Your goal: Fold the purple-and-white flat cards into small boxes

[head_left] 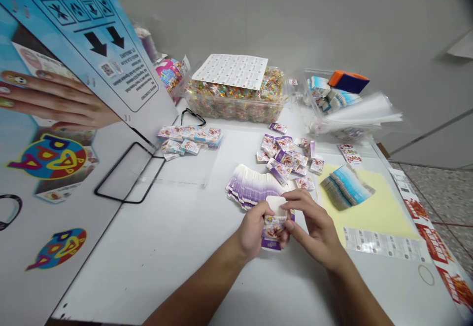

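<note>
1. Purple-and-white card makes up the small carton [272,232], which is in the hands just above the near part of the white table [177,252], its pale top flap standing up.
2. The left hand [250,231] pinches the carton's left side, thumb laid over the front near the flap.
3. The right hand [317,228] is at the carton's right side, fingers bent, thumb and fingertips close to its edge; whether they press on the card I cannot tell.
4. Just beyond the hands, a fanned row of flat purple-and-white cartons [254,188] lies on the table.
5. Behind that row, slightly right, is a loose heap of formed purple boxes [285,159].
6. To the right, a bundle of flat blue-and-white cartons [348,187] rests on a yellow sheet [393,212], with a strip of clear labels [384,243] across its near edge.
7. Farther left, more small boxes [190,138] are grouped near a black wire frame [150,184].
8. At the back, a clear tub [236,111] is full of multicoloured bits, a printed white sheet [232,69] on top.
9. Right of it, an orange-and-dark-blue object [349,80] lies on blue-and-white cards [320,85].
10. Along the left stands a large printed panel [107,77].
</note>
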The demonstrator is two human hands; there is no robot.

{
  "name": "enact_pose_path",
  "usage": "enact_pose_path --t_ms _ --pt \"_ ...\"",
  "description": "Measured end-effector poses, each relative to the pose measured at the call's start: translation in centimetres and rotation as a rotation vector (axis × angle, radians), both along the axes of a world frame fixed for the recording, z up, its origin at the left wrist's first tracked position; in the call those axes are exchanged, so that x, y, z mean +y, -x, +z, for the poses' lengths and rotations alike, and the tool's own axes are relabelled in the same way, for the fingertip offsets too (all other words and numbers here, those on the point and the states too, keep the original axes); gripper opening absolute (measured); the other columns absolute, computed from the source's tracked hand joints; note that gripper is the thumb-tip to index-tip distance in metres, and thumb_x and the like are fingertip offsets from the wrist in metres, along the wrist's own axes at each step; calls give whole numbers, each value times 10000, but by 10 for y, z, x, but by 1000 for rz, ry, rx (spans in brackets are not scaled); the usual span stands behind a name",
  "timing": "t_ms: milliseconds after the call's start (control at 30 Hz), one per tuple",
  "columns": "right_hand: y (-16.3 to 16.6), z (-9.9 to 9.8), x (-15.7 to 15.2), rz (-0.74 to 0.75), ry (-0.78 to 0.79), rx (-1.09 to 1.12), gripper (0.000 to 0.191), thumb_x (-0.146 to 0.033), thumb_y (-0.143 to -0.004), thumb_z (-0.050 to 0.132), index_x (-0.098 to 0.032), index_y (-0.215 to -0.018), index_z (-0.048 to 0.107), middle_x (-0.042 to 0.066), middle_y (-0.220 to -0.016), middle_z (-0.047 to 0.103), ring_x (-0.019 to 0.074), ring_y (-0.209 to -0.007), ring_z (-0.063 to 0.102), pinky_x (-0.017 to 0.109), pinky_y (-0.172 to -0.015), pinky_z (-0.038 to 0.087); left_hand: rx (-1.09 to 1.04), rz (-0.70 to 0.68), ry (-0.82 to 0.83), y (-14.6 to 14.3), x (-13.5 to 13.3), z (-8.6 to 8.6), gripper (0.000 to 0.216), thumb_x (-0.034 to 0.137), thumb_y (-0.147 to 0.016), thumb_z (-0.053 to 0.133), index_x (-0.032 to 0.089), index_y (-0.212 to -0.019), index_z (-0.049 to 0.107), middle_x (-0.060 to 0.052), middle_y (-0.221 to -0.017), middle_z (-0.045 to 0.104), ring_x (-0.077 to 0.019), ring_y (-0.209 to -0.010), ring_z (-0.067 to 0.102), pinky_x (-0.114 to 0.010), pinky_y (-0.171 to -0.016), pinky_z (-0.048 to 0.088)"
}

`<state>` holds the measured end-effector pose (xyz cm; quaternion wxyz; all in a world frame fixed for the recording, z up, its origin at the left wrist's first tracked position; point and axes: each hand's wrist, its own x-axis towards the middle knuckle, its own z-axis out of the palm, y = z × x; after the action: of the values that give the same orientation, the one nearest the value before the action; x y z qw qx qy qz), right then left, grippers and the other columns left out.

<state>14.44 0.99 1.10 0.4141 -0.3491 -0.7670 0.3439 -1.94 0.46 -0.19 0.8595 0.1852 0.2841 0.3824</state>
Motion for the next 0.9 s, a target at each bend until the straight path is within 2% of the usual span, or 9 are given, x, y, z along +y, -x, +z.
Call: enact_pose_path --t_ms 67,133,233,333,400,533,700,900 --pt "-2 3 2 37 5 -10 235 -222 -939 612 -290 -1153 679 102 -1193 645 284 -1138 592 499 -941 507 27 -40 19 0 0 0 331 423 -703 476 126 -691 623 -52 -487 567 -165 -405 522 -263 -430 391" --pt "-1 5 3 48 1 -31 233 -237 -932 631 -296 -1149 694 98 -1219 648 287 -1147 588 504 -944 508 28 -20 31 -1 0 -2 356 444 -711 472 122 -695 623 -55 -490 570 -173 -391 531 -267 -405 395" --pt "4 7 3 5 7 -65 89 -232 -927 646 -260 -964 721 97 -1182 677 278 -1091 607 487 -916 518 -13 41 21 -5 -1 -5 355 446 -714 490 122 -741 630 -51 -521 583 -182 -403 551 -282 -409 432" --pt "8 4 1 -54 34 -45 146 -234 -941 627 -235 -807 685 89 -1065 691 260 -985 636 452 -850 537 -38 73 -17 -9 0 -6 373 460 -754 502 124 -834 645 -43 -556 604 -184 -407 565 -281 -405 438" --pt "9 -2 -1 -121 72 16 44 -262 -935 640 -247 -902 664 73 -978 657 241 -902 646 414 -780 555 -29 99 -44 -9 1 -5 403 493 -800 504 125 -876 650 -42 -597 619 -176 -425 577 -270 -406 442" --pt "6 -9 -2 -146 113 21 173 -272 -947 624 -248 -1117 609 50 -919 591 189 -752 625 342 -657 548 14 72 -64 -9 2 0 561 641 -878 439 127 -981 640 -46 -648 635 -179 -470 608 -243 -381 430" --pt "3 -1 2 -94 20 -4 82 -190 -954 591 -229 -1003 643 46 -854 620 207 -810 606 365 -712 514 38 4 -56 -11 1 -2 615 685 -908 370 144 -1086 600 -1 -580 592 -172 -402 574 -260 -361 461" --pt "6 5 5 -25 22 32 108 -152 -932 615 -220 -849 626 52 -851 660 218 -861 608 394 -777 495 82 34 -66 -12 1 -8 528 636 -924 388 153 -1002 586 17 -535 575 -153 -338 544 -234 -339 436"
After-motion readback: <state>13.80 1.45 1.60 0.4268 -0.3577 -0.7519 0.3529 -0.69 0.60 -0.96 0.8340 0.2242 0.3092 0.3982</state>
